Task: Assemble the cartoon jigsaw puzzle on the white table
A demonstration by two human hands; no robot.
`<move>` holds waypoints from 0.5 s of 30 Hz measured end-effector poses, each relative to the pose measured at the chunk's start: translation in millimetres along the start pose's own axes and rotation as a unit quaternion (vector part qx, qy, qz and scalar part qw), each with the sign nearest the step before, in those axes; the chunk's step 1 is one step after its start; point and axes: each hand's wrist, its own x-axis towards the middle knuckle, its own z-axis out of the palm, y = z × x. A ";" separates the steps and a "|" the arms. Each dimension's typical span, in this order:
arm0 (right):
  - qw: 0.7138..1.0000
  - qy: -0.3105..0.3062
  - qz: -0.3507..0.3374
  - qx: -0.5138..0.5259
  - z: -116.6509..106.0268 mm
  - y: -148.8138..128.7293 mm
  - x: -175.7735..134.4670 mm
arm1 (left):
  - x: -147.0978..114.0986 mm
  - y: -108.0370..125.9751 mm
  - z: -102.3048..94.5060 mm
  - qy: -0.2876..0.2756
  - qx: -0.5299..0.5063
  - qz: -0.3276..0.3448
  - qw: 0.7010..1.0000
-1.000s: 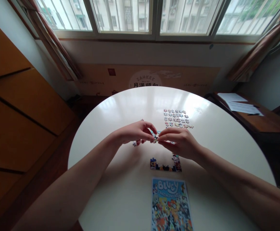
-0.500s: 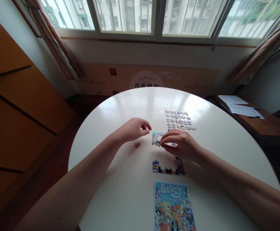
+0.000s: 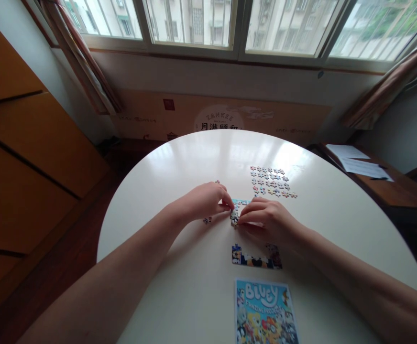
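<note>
My left hand (image 3: 210,199) has its thumb and fingers closed at the left edge of a partly joined jigsaw section (image 3: 244,202) with a light blue top. From the other side, my right hand (image 3: 269,216) pinches at a jigsaw piece (image 3: 234,221) on the lower left of that section and covers much of its right part. Nearer to me lies a second joined section (image 3: 255,261), dark and U-shaped. A few loose pieces (image 3: 207,220) rest below my left hand, and another loose piece (image 3: 217,181) shows just behind it.
Rows of loose jigsaw pieces (image 3: 271,181) are spread behind my right hand. A Bluey picture sheet (image 3: 266,310) lies at the near side of the round white table (image 3: 151,296). Papers (image 3: 366,168) lie on a brown desk to the right.
My left hand has moved right and down to the section's left edge, its fingers closing there. My right hand stays at the section. The view has shifted slightly.
</note>
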 end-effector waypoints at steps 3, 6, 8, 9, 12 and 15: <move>1.000 -0.005 0.002 -0.002 0.7 -0.6 0.3 | -0.8 2.4 -1.4 -0.012 0.010 0.006 1.000; 1.000 -0.003 0.003 -0.004 1.0 -0.1 0.5 | -0.8 4.1 -1.2 -0.009 0.023 0.010 1.000; 1.000 -0.006 0.003 -0.005 0.6 0.4 0.5 | -0.7 5.6 -0.9 -0.006 0.031 0.007 0.999; 1.000 -0.011 0.003 -0.004 0.3 0.6 0.5 | -0.6 6.4 -0.8 -0.006 0.033 0.006 0.999; 1.000 -0.023 0.000 0.001 -0.9 0.9 0.6 | -0.7 8.3 -1.1 -0.011 0.032 0.002 0.999; 1.000 -0.010 -0.006 0.003 -1.1 1.3 0.4 | -0.9 8.8 -1.5 -0.014 0.027 0.002 1.000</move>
